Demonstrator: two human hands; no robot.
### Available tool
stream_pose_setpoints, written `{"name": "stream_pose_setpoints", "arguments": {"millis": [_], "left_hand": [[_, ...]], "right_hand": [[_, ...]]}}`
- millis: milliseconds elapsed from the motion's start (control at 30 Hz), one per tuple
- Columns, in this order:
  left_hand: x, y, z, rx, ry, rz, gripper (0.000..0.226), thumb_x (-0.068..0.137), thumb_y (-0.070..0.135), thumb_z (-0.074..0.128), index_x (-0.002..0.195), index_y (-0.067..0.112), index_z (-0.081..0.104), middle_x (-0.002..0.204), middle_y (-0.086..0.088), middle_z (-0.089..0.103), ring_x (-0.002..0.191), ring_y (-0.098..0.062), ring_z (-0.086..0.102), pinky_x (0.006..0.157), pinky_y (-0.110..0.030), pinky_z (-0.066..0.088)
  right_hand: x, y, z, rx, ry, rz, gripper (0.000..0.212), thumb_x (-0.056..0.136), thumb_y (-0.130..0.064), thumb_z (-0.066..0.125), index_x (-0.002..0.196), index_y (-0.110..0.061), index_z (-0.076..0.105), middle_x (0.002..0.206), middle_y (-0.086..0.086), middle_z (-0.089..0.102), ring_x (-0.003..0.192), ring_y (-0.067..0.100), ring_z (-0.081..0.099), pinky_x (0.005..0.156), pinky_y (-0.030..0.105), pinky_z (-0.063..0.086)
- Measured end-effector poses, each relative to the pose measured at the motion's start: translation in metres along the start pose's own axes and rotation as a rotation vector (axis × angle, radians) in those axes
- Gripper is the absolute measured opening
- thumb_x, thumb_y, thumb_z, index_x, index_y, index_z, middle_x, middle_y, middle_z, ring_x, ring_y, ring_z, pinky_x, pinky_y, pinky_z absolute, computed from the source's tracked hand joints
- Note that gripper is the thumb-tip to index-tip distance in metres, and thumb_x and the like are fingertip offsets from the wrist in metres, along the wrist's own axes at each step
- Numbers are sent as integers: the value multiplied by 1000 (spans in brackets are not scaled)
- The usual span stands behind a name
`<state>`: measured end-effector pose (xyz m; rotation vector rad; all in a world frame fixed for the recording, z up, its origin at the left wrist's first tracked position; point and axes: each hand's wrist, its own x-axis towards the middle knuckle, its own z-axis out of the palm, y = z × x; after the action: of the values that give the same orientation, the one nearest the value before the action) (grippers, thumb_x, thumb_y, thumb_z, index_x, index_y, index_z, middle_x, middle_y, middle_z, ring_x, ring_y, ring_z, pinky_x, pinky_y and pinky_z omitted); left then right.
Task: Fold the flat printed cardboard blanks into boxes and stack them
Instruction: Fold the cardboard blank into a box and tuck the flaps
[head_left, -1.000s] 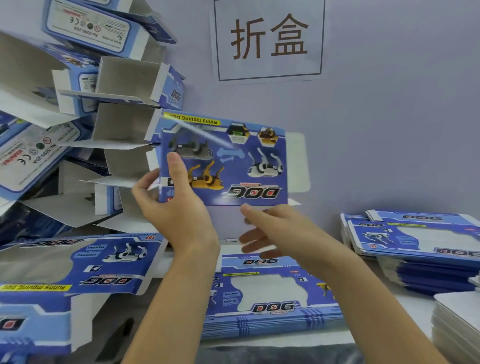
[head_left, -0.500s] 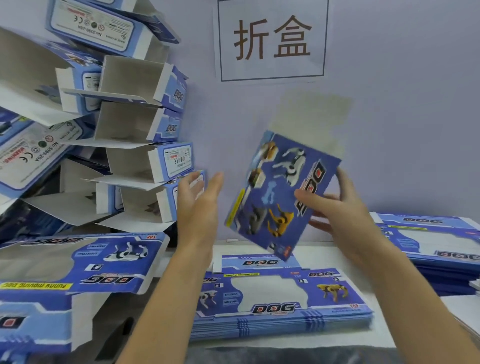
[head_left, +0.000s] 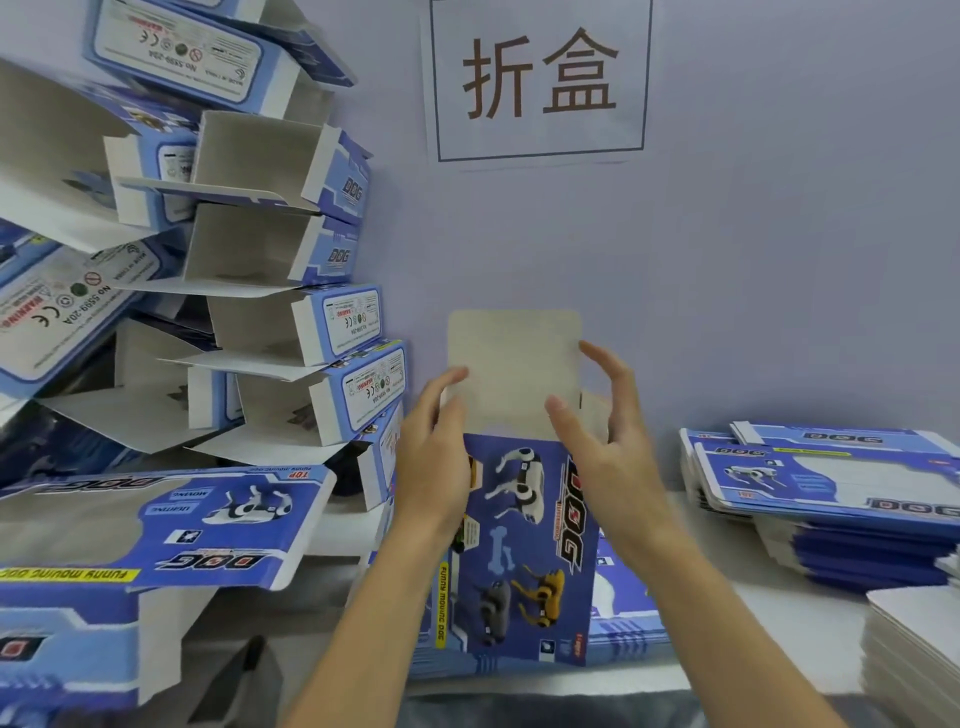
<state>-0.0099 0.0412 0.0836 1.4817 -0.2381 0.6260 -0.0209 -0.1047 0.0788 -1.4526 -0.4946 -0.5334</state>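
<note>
**Cardboard box upright, top flap open**

Blue box (head_left: 524, 540) stood on end on the blanks (head_left: 623, 618). Left hand (head_left: 434, 467) gripped its left edge; right hand (head_left: 597, 447) was spread, fingers straight at the flap (head_left: 511, 369). Best: brace the sides, crease at the score. White table (head_left: 769, 608), lilac wall (head_left: 779, 260), finished boxes (head_left: 291, 291) stacked left of the box.

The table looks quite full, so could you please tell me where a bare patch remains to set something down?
Bare table shows between the central blank pile and the right blank stack, ahead of the white sheets. The left is crowded with folded boxes; both hands hold a box at centre.
</note>
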Motion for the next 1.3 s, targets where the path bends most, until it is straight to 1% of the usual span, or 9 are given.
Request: {"name": "stream_pose_setpoints", "arguments": {"millis": [67,200,333,500,633,767,967,1133,1300], "left_hand": [[-2,-3,2,-12,15,12,31,107,24,37,120,34,62,120,22,61,116,-3,56,97,-28,48],[-4,-6,-2,-18,3,75,28,107,26,37,116,33,63,107,36,61,108,18,51,90,-13,43],[-6,-8,-5,-30,-17,139,29,106,34,39,117,29,66,112,35,63,112,22,48,85,4,35],[-10,-6,-4,-75,-29,125,59,87,70,33,110,31,71,119,19,67,122,-3,56,109,-30,40],[-9,-4,-3,-24,-41,63,54,105,47,31,88,22,77,107,10,73,112,-11,62,97,-29,43],[-3,-7,-6,34,-69,28,41,103,15,38,87,16,76,110,0,70,113,-20,60,96,-38,47],[-5,-1,-6,5,-43,20,36,100,9,40,89,16,73,94,21,71,98,7,61,87,-17,46],[-7,2,0,29,18,27,33,96,1,38,88,17,66,94,9,66,94,-12,59,81,-29,45],[-10,5,-1,-102,9,-74,31,101,8,37,118,28,53,100,4,62,86,-34,63,72,-43,51]], "right_hand": [[-4,3,7,40,98,-23,36,90,-40,64,121,-49,47,104,7,71,84,24,74,69,37,61],[-4,6,8,25,151,-43,30,84,-50,63,110,-41,53,88,3,62,51,13,57,47,26,49],[-5,8,10,-15,177,-71,21,84,-52,62,96,-36,59,85,2,60,55,15,48,46,28,44],[-7,7,12,-48,147,-95,17,88,-55,56,91,-39,61,82,15,55,61,22,51,47,39,46],[-7,13,10,-59,148,-145,44,94,-60,41,109,-27,65,100,-12,68,89,-4,61,78,7,45],[-8,20,9,-7,123,-120,64,90,-68,32,127,-25,62,130,-17,63,127,4,53,105,24,41],[-5,9,9,-27,60,6,42,91,-51,42,116,-29,68,110,-9,73,96,23,71,80,38,59],[1,0,7,-82,-28,110,28,75,-33,46,73,-34,74,101,15,66,103,39,63,86,45,51],[-3,6,5,82,-8,94,23,93,-17,45,100,-33,59,78,12,55,63,31,59,52,32,47]]}}
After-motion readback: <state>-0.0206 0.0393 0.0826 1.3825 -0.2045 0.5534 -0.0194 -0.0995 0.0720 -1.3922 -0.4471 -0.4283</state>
